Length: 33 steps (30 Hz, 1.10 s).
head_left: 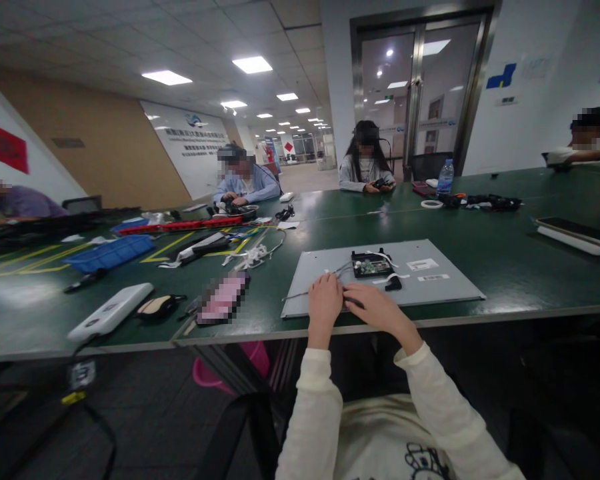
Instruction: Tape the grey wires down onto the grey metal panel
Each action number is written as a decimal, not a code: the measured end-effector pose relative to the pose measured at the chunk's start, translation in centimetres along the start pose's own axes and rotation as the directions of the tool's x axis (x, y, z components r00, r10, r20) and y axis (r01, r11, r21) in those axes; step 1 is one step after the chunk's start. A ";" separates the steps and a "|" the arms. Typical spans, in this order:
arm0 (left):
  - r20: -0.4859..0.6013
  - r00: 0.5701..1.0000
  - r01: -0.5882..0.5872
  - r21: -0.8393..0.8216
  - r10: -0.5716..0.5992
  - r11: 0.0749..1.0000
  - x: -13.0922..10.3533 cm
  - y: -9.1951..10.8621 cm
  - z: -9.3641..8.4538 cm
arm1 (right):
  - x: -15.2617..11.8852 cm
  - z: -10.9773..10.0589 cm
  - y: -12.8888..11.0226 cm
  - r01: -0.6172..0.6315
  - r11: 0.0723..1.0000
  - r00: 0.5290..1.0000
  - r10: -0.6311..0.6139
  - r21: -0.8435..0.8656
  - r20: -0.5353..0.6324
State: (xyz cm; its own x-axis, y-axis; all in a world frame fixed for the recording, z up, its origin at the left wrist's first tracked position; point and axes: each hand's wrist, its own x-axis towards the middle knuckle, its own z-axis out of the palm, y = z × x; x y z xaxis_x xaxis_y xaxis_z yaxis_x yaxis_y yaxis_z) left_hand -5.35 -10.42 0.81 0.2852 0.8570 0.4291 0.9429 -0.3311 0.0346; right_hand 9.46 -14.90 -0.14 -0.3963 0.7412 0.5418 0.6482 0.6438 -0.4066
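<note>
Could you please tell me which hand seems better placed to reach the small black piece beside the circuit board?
Probably the right hand: it lies just on the near side of the black piece, whereas the left hand is farther left, by the gray cable.

Plain light-grey panel (457,291) bearing white labels (423,265), a black frame (357,267) and a circuit board (375,267) that appears green, though small and dim here; the table (505,213) is dark green, crossed at far left by yellow lines (168,247). Near: cream sleeves (310,393) and a cream shirt (375,420) with a black line drawing (423,460). Left: a blue tray (115,252), a white device (111,311), a pink object (223,298) and, farther off, a red strip (180,225).
</note>
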 end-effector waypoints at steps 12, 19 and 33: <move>0.002 1.000 0.004 -0.009 -0.004 1.000 0.1 -0.1 -0.1 | 0.1 -0.4 -0.3 -0.006 1.000 1.000 0.006 0.015 0.014; 0.014 1.000 0.013 -0.013 -0.012 1.000 0.0 0.0 -0.3 | 0.1 -0.5 -0.4 -0.012 0.999 1.000 0.011 0.037 0.011; 0.021 0.999 0.024 -0.001 -0.024 1.000 0.1 -0.2 -0.2 | 0.3 0.0 0.1 0.004 0.998 1.000 -0.004 0.055 0.011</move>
State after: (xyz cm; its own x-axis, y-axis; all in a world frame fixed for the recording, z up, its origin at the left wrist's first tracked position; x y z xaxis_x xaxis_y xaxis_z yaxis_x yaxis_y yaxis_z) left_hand -5.55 -10.37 0.99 0.2658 0.8727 0.4095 0.9494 -0.3107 0.0459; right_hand 9.43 -14.58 -0.01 -0.4066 0.7404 0.5352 0.6098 0.6562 -0.4446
